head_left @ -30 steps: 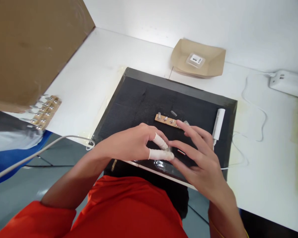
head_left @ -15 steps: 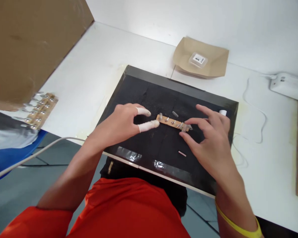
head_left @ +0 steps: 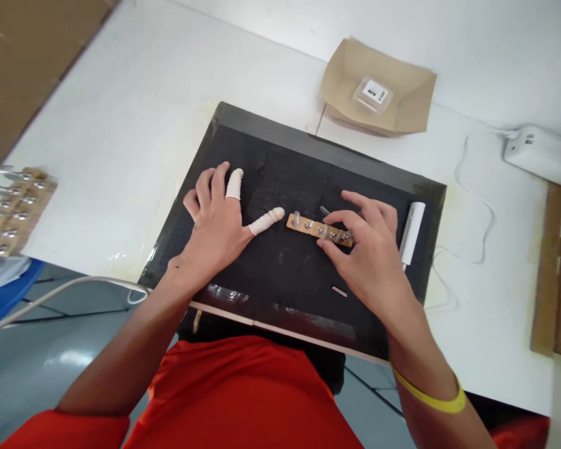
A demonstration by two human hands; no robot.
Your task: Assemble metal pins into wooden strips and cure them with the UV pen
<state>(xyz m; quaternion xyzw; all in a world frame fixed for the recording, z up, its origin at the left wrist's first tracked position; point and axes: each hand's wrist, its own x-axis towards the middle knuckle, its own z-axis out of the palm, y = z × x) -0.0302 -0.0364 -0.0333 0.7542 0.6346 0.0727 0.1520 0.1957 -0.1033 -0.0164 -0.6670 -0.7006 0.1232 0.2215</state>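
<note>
A narrow tan strip (head_left: pixel 303 226) with several shiny round metal parts and small clear pieces along it lies on the black mat (head_left: pixel 280 165). The thumb and index finger of my right hand (head_left: pixel 367 249) close around a small clear piece (head_left: pixel 324 231) on the strip's right half; its exact shape is partly hidden. My left hand (head_left: pixel 219 227) is spread over the mat, holding nothing. White finger cots (head_left: pixel 266 221) cover its thumb and index finger, and the thumb tip is just left of the strip. Behind the strip, a loose clear piece (head_left: pixel 324 211) shows near my right fingers.
A small metal rod (head_left: pixel 340 290) lies in front of the strip. On the mat's right side lies a white cylindrical object (head_left: pixel 412 233). Beyond the mat are a brown paper tray (head_left: pixel 402 121) holding a clear box (head_left: pixel 373 95), and a white power strip (head_left: pixel 540 153). More metal-studded strips (head_left: pixel 25 212) sit left.
My left hand has drawn back left from the strip, and its fingers have spread. My right fingers have shifted left along the strip. The view has tilted, showing more of the white object.
</note>
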